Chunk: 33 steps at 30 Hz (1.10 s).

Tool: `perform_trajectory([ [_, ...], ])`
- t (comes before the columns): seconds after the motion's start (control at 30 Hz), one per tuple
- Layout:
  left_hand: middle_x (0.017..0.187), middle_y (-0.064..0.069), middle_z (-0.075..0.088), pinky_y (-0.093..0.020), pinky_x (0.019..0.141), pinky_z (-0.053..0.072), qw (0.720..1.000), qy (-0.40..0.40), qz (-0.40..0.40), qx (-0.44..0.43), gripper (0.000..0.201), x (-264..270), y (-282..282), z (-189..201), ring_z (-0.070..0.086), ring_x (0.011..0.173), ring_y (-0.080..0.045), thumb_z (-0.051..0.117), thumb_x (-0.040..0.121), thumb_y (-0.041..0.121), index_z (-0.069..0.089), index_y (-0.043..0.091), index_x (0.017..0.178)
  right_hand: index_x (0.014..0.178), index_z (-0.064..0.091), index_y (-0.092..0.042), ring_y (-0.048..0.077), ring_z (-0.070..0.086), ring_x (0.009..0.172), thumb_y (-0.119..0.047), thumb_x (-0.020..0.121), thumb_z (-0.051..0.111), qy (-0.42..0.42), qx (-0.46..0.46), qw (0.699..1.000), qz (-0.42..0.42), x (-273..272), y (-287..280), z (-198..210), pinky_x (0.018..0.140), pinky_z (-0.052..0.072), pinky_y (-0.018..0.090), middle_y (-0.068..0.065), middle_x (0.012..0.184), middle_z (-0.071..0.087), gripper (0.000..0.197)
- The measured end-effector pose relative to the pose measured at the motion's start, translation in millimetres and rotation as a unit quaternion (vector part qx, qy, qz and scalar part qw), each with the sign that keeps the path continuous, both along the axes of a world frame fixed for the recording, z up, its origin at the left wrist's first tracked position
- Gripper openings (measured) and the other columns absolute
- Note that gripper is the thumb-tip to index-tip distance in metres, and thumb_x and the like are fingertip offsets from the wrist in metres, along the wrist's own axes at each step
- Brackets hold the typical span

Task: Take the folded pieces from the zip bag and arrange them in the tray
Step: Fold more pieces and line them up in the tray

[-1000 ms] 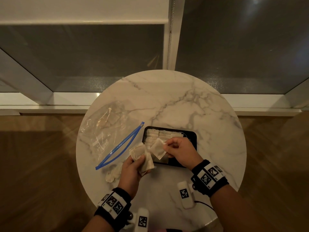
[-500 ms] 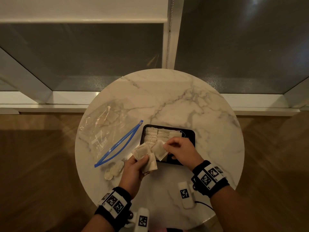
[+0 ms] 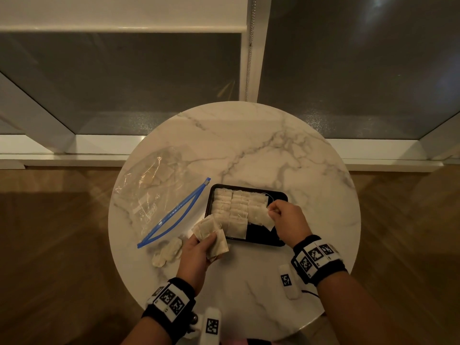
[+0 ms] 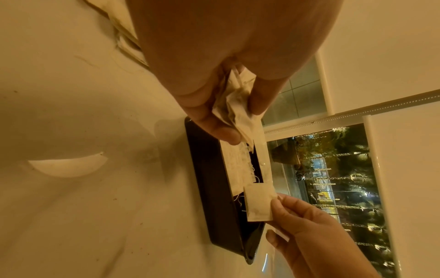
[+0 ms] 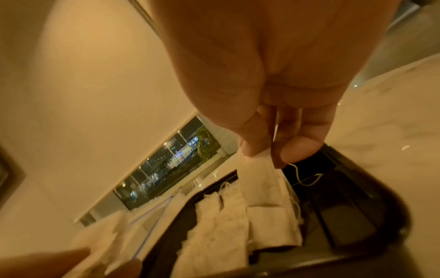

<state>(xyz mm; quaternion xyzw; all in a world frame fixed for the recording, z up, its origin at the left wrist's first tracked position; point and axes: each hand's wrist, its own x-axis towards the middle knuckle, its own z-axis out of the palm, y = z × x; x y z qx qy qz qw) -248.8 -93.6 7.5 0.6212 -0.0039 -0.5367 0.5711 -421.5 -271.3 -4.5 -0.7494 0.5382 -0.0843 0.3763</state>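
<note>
Hands first, nearest you: your left hand (image 3: 196, 255) sits at abt 6 o'clock on the round marble table (image 3: 286, 155), thumb & fingers curled round a fanned bunch of folded pieces (image 3: 211, 232), held just off the tray's 7 o'clock corner. Left wrist view shows the same bunch (image 4: 235, 105) pinched betw thumb (image 4: 209, 120) & fingers. Small pale crumpled bits (image 3: 168, 252) lie on the marble at 9 o'clock of that hand.

Your right hand (image 3: 288, 220) is over the tray's 3 o'clock side, thumb & forefinger pinching one folded piece (image 3: 261, 216) by its corner; piece hangs down over the third row. Right wrist view: same piece (image 5: 262, 180) dangling from the fingertips (image 5: 252, 148), low over the pieces already laid; can't tell if it touches them.

Black tray (image 3: 278, 195) sits mid-table, abt 12 o'clock from your hands. Rows of folded pieces (image 3: 231, 205) fill its 9 o'clock part, overlapping; bare black floor shows at 3–5 o'clock.

Zip bag (image 3: 154, 190) lies flat at 10 o'clock of the tray, blue zip strip (image 3: 179, 215) gaping open, a few pieces inside.

Farthest: window (image 3: 348, 70) w/ roller blind (image 3: 124, 11) at 12 o'clock.
</note>
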Motion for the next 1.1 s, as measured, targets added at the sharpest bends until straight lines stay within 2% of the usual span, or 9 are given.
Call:
perform_trajectory([
  [0.1,0.109,-0.009,0.075,-0.033,0.073,0.058,1.000,-0.002,-0.006,0.015,0.027,-1,-2,-5,0.071,0.096,-0.021,0.057,0.099,0.008,0.065,0.013,0.124,0.107,0.067,-0.016,0.018,0.062,0.087,-0.011,0.097,0.052,0.079,-0.002,0.995,0.064,1,-4,-9,0.078,0.053,0.031,0.003,0.098,0.067,0.018],
  [0.23,0.112,-0.010,0.075,-0.034,0.076,0.058,1.000,-0.008,-0.009,0.022,0.027,0,-2,-9,0.071,0.099,-0.022,0.057,0.099,0.009,0.065,0.013,0.125,0.108,0.066,-0.019,0.018,0.062,0.093,-0.005,0.093,0.055,0.137,0.015,0.982,0.131,12,-9,-17,0.081,0.054,0.032,0.000,0.099,0.067,0.023],
  [0.4,0.113,-0.009,0.075,-0.035,0.078,0.058,1.000,-0.013,-0.012,0.021,0.026,1,-2,-11,0.071,0.101,-0.023,0.057,0.099,0.010,0.066,0.017,0.122,0.108,0.067,-0.017,0.020,0.063,0.101,-0.013,0.097,0.053,0.155,0.047,0.974,0.158,29,-15,-24,0.086,0.052,0.031,0.002,0.112,0.067,0.018],
  [0.5,0.116,-0.010,0.074,-0.045,0.090,0.058,0.999,-0.023,-0.016,0.030,0.026,2,-2,-15,0.069,0.108,-0.028,0.058,0.099,0.011,0.065,0.018,0.123,0.106,0.068,-0.015,0.022,0.064,0.098,-0.011,0.095,0.051,0.166,0.053,0.975,0.140,34,-17,-27,0.084,0.053,0.030,0.005,0.110,0.067,0.021],
  [0.6,0.115,-0.010,0.074,-0.053,0.099,0.054,0.999,-0.028,-0.015,0.037,0.026,3,-1,-18,0.068,0.110,-0.031,0.059,0.098,0.011,0.066,0.018,0.123,0.098,0.069,-0.013,0.022,0.064,0.090,-0.007,0.091,0.051,0.173,0.046,0.977,0.118,38,-17,-29,0.075,0.051,0.028,0.007,0.101,0.068,0.020],
  [0.67,0.114,-0.009,0.074,-0.055,0.099,0.053,0.999,-0.031,-0.016,0.038,0.026,3,-1,-19,0.068,0.111,-0.031,0.059,0.098,0.012,0.066,0.018,0.123,0.089,0.068,-0.013,0.022,0.063,0.085,-0.006,0.089,0.051,0.170,0.038,0.979,0.108,39,-17,-29,0.070,0.048,0.026,0.007,0.097,0.068,0.018],
  [0.73,0.114,-0.009,0.074,-0.054,0.099,0.053,0.999,-0.031,-0.016,0.036,0.026,3,0,-19,0.068,0.111,-0.031,0.059,0.098,0.011,0.066,0.018,0.123,0.084,0.065,-0.016,0.022,0.064,0.083,-0.006,0.088,0.051,0.165,0.034,0.981,0.101,41,-16,-30,0.070,0.051,0.028,0.006,0.092,0.067,0.018],
  [0.8,0.114,-0.009,0.074,-0.053,0.099,0.054,0.999,-0.032,-0.016,0.034,0.026,2,-1,-19,0.068,0.110,-0.030,0.059,0.098,0.011,0.066,0.019,0.122,0.085,0.066,-0.016,0.022,0.065,0.082,-0.007,0.088,0.051,0.162,0.033,0.981,0.098,42,-16,-29,0.072,0.056,0.031,0.005,0.091,0.066,0.018],
  [1.1,0.114,-0.007,0.074,-0.052,0.097,0.055,0.999,-0.036,-0.018,0.030,0.027,2,-1,-17,0.068,0.109,-0.030,0.058,0.099,0.012,0.065,0.021,0.123,0.087,0.067,-0.016,0.020,0.064,0.082,-0.009,0.089,0.051,0.152,0.013,0.984,0.097,42,-16,-27,0.074,0.056,0.032,0.003,0.091,0.066,0.018],
])
